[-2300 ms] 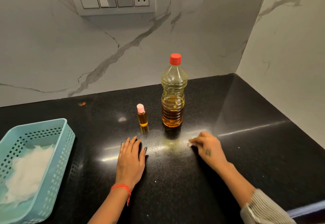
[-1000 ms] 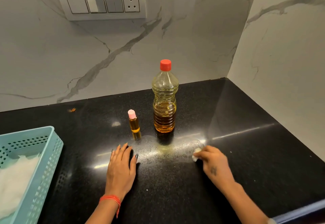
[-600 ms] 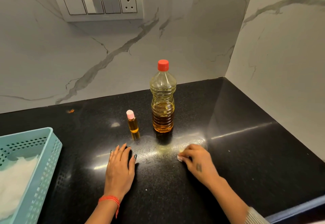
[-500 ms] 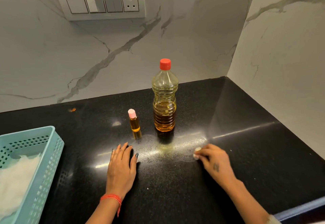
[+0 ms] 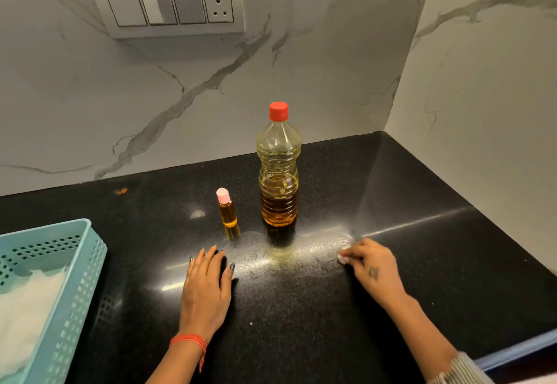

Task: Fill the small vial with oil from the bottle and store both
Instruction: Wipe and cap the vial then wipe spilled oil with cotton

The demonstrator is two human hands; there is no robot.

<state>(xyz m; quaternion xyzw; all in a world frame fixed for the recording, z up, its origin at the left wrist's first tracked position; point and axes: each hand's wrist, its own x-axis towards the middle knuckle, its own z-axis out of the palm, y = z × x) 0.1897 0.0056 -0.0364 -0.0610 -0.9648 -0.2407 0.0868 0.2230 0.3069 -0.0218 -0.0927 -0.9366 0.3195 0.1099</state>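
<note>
I look down on the black counter [image 5: 316, 323], which runs into a back right corner where two marble walls meet, and I work down in size from there. At its left edge sits the pale blue basket [image 5: 75, 278], with something white and fluffy in it that I take for cotton; I judge this the likely place for storing, though nothing of the task's is in it. Near the middle of the counter, well in from the back edge, the oil bottle [image 5: 278, 172] stands upright with its red cap on, roughly a third full. Just beside it, to its left and not touching, stands the small vial [image 5: 226, 208], upright, pink cap on and amber oil reaching close to its neck, so I judge the filling and capping done. In front of both lies a greasy smear [image 5: 280, 258]. My left hand [image 5: 206, 287] rests flat on the counter, fingers straight and holding nothing. My right hand [image 5: 372, 269] has its fingers curled round a small white wad [image 5: 343, 258], pressed at the smear's right end. I judge the wiping unfinished, and both containers are still to be stored.
</note>
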